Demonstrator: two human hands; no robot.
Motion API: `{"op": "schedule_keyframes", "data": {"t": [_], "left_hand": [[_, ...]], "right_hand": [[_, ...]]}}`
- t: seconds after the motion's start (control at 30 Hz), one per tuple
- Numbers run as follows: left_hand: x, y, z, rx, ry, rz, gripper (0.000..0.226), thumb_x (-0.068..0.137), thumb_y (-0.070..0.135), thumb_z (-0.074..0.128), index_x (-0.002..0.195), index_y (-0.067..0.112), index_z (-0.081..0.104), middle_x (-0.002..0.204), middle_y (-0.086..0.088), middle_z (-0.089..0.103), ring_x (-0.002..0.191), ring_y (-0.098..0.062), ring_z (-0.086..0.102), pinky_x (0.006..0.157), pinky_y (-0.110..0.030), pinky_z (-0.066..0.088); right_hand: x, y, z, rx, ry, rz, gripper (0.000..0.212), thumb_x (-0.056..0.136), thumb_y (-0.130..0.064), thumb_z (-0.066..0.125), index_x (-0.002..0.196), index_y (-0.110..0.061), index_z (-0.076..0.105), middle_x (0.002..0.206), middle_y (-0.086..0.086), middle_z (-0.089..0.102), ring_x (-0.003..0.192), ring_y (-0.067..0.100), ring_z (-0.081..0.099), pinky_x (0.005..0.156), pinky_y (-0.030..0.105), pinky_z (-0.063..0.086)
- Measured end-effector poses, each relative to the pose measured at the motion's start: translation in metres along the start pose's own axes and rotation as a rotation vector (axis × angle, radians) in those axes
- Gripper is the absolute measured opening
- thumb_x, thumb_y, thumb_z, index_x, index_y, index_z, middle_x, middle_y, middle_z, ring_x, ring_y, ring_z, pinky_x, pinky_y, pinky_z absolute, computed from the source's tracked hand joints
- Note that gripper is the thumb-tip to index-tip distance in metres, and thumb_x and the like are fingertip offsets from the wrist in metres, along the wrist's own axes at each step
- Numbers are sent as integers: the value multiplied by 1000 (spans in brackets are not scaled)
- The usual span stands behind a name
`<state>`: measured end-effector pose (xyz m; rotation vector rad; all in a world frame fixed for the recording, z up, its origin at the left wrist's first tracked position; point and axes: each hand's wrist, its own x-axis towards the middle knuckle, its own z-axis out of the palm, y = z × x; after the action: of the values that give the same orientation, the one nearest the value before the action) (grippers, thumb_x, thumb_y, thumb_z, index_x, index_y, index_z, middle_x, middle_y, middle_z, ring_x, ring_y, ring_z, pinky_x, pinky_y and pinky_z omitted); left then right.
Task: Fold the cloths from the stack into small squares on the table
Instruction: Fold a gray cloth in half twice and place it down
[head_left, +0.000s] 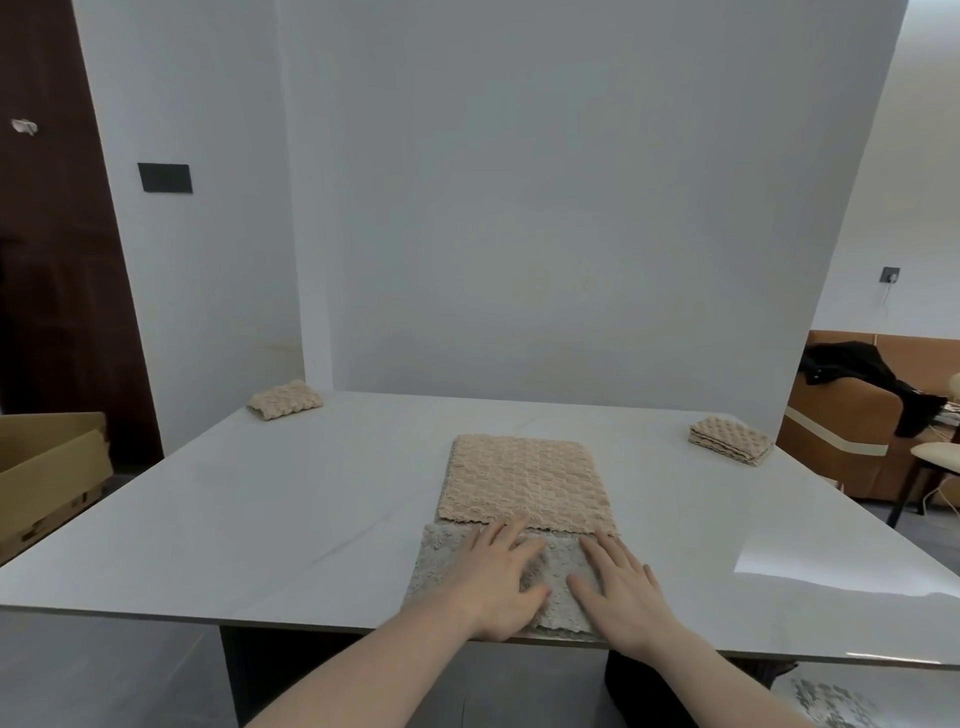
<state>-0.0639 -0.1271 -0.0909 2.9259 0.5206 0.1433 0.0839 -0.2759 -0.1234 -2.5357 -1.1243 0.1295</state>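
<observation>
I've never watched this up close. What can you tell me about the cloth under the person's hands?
The cloth is nubbly, textured fabric, beige on one face and pale grey on the other. It lies flat on the white table, its near part turned over grey side up at the table's near edge. The left hand and right hand rest on the grey part, fingers spread and straight.

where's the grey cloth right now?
In the head view, the grey cloth lies at the table's near edge, centre, under both flat hands, left hand and right hand. Its far edge meets the beige cloth.
</observation>
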Motion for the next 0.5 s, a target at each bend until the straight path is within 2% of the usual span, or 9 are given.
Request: {"op": "schedule_keyframes", "data": {"t": [0.13,0.2,0.37,0.5], "left_hand": [[-2,-3,16,14,-124,-29,71,99,66,20,161,36,3,169,9,-10,156,-20,-14,125,-50,-9],[-5,-6,23,24,-131,-31,72,98,69,16,161,38,-2,168,10,-12,155,-19,-17,125,-49,-12],[-4,-19,25,29,-114,-56,76,95,74,15,160,40,-1,169,12,-10,155,-15,-14,125,-46,-10],[-10,-44,20,9,-110,-139,79,93,76,16,161,40,0,169,11,-8,156,-15,-12,125,-48,-9]], "right_hand": [[-5,0,9,-34,7,10,68,101,-61,27,162,-34,13,170,-10,4,158,14,-2,127,46,-1],[-4,1,8,-35,4,15,68,101,-61,27,162,-34,13,170,-10,5,157,14,-2,127,45,-1],[-5,-1,8,-54,-13,15,70,100,-63,24,163,-32,12,171,-9,4,158,15,-3,127,46,-2],[-6,-2,6,-73,-21,15,70,101,-63,23,163,-32,11,171,-9,3,158,16,-3,127,46,-1]]}}
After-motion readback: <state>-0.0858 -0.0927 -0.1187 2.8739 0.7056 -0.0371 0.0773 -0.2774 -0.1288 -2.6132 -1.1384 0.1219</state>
